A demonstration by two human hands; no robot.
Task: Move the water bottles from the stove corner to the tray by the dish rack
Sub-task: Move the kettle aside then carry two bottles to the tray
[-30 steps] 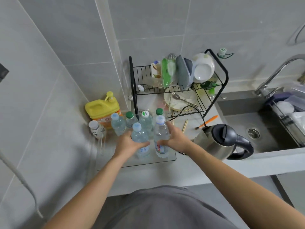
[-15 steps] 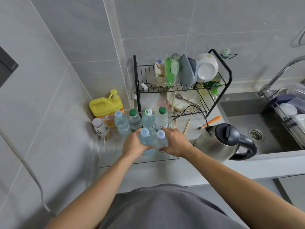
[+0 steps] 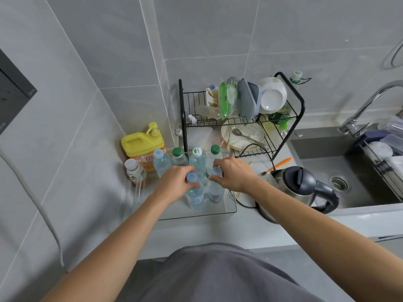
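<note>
**My hands on two water bottles in the tray**

A pale grey countertop (image 3: pixel 196 234) meets grey tiled walls in a corner. A black wire dish rack (image 3: pixel 239 118) stands at twelve o'clock, a steel sink (image 3: pixel 349 171) at three, a kettle (image 3: pixel 298 184) at two.

Both my arms reach forward. My left hand (image 3: pixel 174 182) curls round the neck of one clear, pale-blue-capped bottle (image 3: pixel 195 198); my right hand (image 3: pixel 233 175) pinches the top of its neighbour (image 3: pixel 214 192).

Both bottles stand upright in the clear tray (image 3: pixel 218 211), just in front of four more bottles (image 3: pixel 197 160).
</note>
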